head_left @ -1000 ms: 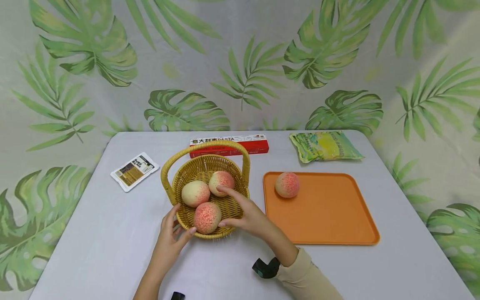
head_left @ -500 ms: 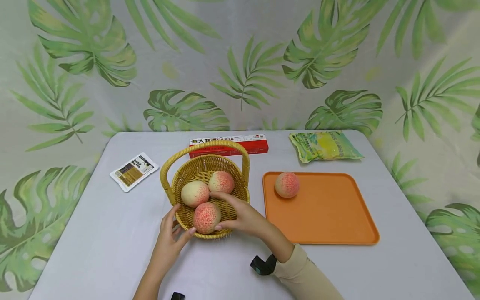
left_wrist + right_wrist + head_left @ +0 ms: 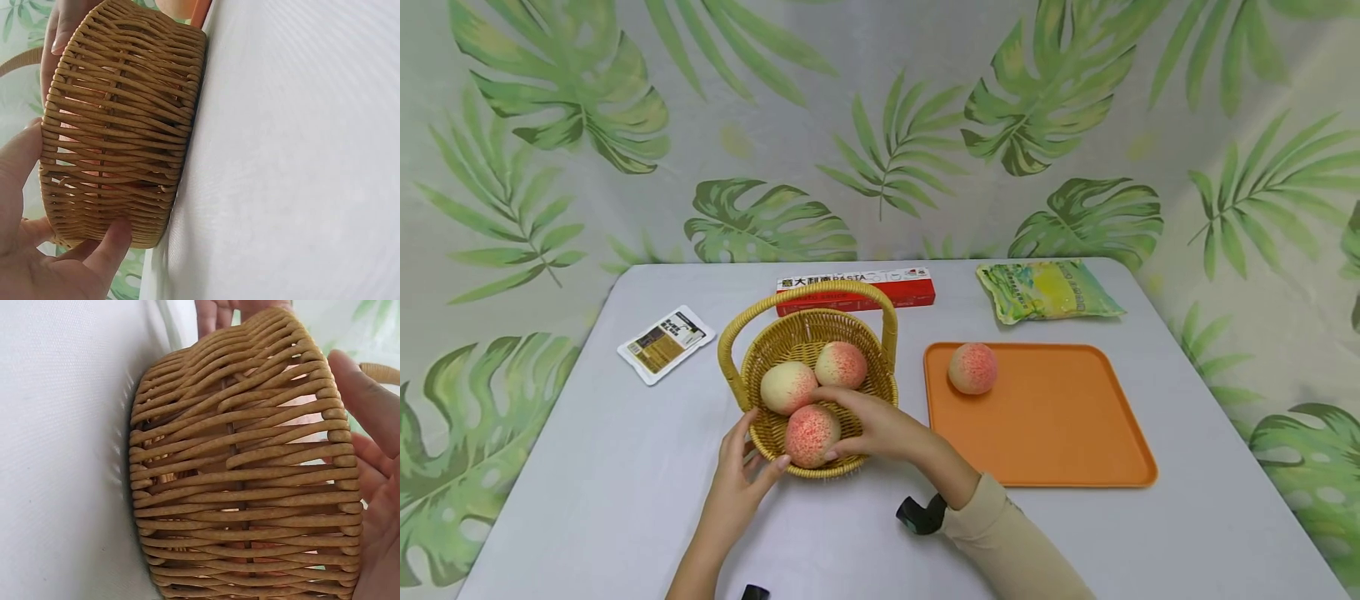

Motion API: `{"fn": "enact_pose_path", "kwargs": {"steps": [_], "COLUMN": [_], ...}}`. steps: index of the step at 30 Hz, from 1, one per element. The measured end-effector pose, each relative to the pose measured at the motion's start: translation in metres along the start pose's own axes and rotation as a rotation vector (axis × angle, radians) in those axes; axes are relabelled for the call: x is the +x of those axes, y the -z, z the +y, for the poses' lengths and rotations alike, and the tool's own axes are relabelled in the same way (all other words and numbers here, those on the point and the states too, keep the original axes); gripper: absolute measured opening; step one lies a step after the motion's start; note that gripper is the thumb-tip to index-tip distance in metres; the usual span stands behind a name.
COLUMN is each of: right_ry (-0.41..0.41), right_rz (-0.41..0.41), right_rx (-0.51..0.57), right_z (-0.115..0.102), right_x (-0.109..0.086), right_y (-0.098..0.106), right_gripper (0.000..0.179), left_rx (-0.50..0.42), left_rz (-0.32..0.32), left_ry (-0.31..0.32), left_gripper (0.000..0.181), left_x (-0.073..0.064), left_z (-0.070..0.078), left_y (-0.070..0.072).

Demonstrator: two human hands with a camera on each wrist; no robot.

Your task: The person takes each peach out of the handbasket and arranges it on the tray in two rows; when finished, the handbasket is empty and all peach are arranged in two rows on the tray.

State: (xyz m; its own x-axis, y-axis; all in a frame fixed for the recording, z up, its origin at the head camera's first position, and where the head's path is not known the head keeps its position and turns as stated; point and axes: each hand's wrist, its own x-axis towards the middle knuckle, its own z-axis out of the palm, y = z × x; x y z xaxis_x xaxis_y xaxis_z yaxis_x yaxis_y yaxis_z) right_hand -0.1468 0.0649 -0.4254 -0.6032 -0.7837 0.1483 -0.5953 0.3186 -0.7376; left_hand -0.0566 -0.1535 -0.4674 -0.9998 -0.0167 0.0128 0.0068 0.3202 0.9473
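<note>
A wicker basket [image 3: 868,454] with an arched handle stands on the table and holds three peaches. My left hand [image 3: 741,475] grips its near left rim; in the left wrist view the thumb [image 3: 25,150] lies at the rim and fingers [image 3: 115,247] press the woven side. My right hand [image 3: 876,425] reaches in over the right rim, thumb and fingers around the front peach [image 3: 811,437]. Behind that one lie a pale peach [image 3: 787,387] and a redder peach [image 3: 841,365]. In the right wrist view the basket wall [image 3: 250,475] hides the held peach for the most part.
An orange tray [image 3: 1052,433] on the right bears one peach [image 3: 973,368] at its back left corner. Behind the basket lies a red-and-white pasta box [image 3: 902,292]. A green-yellow bag [image 3: 1048,292] lies at the back right, a flat white pouch [image 3: 666,344] at the left.
My right hand has moved left and slightly deeper into the basket, its thumb and fingers coming around the front peach. The left hand keeps its place on the rim.
</note>
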Motion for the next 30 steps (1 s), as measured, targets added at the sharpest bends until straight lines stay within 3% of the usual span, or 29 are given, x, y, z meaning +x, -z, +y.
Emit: {"fn": "enact_pose_path", "kwargs": {"steps": [7, 14, 24, 30], "right_ry": [-0.012, -0.048, 0.02, 0.019], "right_rz": [-0.068, -0.133, -0.186, -0.198], "right_rx": [-0.011, -0.009, -0.011, -0.043], "right_z": [0.002, 0.002, 0.004, 0.006], "right_x": [0.006, 0.01, 0.015, 0.017], "right_y": [0.0, 0.0, 0.0, -0.002], "right_gripper": [0.071, 0.068, 0.065, 0.062], "left_rx": [-0.02, -0.021, -0.009, -0.013], "left_rz": [-0.006, -0.009, -0.018, -0.017], "left_ry": [0.017, 0.016, 0.024, 0.026], "left_gripper": [0.079, 0.08, 0.081, 0.08], "left_x": [-0.002, 0.0, 0.001, 0.0], "left_z": [0.008, 0.002, 0.0, 0.002], "left_y": [0.001, 0.001, 0.001, 0.001]}}
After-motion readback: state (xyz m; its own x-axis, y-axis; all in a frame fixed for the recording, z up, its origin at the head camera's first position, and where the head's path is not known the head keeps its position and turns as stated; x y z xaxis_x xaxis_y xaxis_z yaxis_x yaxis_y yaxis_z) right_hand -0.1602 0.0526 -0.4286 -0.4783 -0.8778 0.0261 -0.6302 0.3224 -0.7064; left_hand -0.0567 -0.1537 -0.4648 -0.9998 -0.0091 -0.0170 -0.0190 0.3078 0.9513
